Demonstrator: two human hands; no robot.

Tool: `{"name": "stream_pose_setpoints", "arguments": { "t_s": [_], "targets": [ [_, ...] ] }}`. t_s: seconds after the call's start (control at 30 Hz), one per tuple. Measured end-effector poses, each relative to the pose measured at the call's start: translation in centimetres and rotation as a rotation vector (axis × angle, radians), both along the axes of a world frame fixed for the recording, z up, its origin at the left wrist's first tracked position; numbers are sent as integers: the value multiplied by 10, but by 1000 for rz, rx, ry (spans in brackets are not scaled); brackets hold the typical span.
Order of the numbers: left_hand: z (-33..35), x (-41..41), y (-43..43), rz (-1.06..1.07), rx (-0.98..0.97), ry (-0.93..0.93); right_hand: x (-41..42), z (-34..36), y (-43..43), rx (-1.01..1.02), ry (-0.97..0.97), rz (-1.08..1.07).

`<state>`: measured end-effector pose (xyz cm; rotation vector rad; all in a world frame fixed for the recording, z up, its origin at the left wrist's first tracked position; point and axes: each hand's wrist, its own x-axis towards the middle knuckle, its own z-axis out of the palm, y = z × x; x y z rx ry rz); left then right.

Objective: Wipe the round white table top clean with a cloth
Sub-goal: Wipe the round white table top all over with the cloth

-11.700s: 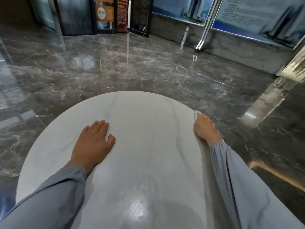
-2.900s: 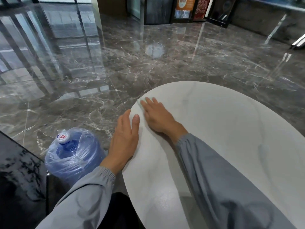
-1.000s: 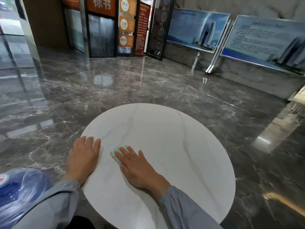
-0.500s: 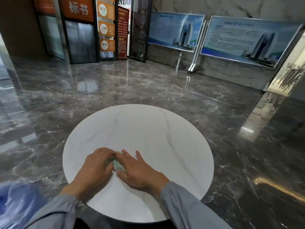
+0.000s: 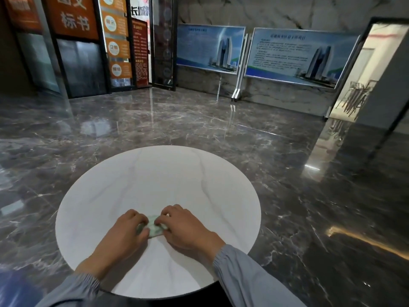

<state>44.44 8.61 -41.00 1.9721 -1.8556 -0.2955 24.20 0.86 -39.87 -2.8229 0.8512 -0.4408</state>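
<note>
The round white surface with faint grey veins (image 5: 159,180) stands in a hall, and a person leans over its near side with both arms reaching in. The two hands meet a little nearer than its middle, almost touching one another. Between them lies a small pale green cloth (image 5: 156,227), bunched up and resting on the surface. Only a strip of it shows between the knuckles.

The left hand (image 5: 127,231) is curled over the left end of the cloth, its fingers bent at the knuckles and its thumb tucked in against the cloth's near edge, gripping it. The right hand (image 5: 186,227) is likewise curled, its fingertips pressed down and drawn in on the right end of the cloth, pinching it. Both wrists come out of loose grey sleeves (image 5: 247,273) gathered at the cuff.

The surface shines softly towards its near rim. Around it spreads a dark, glossy marble floor (image 5: 287,173) streaked with pale veins and reflections. Against the far wall lean two large blue display boards (image 5: 210,48) picturing tall towers. To the left of them are orange signs (image 5: 73,16) with white characters on dark glass doors. On the right a bright doorway (image 5: 358,74) opens.
</note>
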Motion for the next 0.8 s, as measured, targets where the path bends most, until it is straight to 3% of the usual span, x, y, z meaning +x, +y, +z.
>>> {"name": "stream_pose_setpoints", "arguments": {
  "t_s": [0.53, 0.8],
  "targets": [
    [4, -5, -4, -20, 8, 45, -10, 16, -13, 144, 83, -79],
    [23, 13, -33, -187, 109, 16, 6, 28, -36, 242, 48, -166]
  ]
}}
